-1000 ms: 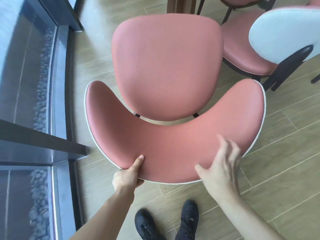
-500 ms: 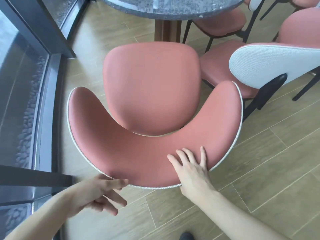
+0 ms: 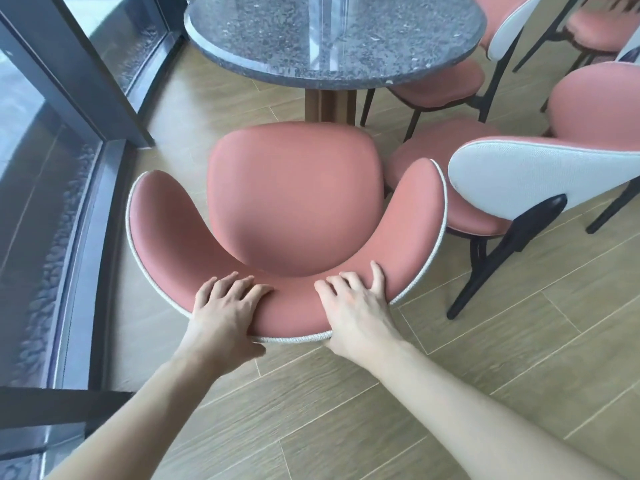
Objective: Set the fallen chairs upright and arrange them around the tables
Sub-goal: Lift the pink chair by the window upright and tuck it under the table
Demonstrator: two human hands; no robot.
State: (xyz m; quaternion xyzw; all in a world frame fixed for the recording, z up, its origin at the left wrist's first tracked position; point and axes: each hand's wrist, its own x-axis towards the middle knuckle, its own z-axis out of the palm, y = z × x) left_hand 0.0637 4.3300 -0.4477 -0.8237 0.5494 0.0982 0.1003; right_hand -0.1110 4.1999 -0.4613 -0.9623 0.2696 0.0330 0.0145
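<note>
Chair: pink chair (image 3: 291,199) stands upright on the floor, its seat facing the round worktop (image 3: 332,39), front edge of the seat just short of the wooden pedestal (image 3: 330,105).
Backrest: curved pink backrest (image 3: 173,230) with pale woven piping wraps round the seat on both sides; it is the part nearest the person.
Left hand: left hand (image 3: 225,306) lies over the top edge of the backrest, fingers (image 3: 239,285) bent down onto the pink inner face, thumb under the rim, so it grips the chair.
Right hand: right hand (image 3: 356,306) does likewise a little to the right, fingers spread and curled over the rim, gripping it.
Worktop: grey speckled stone, with bright streaks of reflected light across it.
Neighbours: second chair (image 3: 540,174) with a white woven back and black legs stands just to the right, its pink seat close against the held chair's backrest; third chair (image 3: 446,81) is tucked under the worktop's far right side; more pink seats lie beyond.
Floor: pale wood planks (image 3: 415,410).
Left side: dark-framed window (image 3: 62,168) down to the floor, pebbles outside.
Writing: no brand, label or lettering can be read anywhere.
</note>
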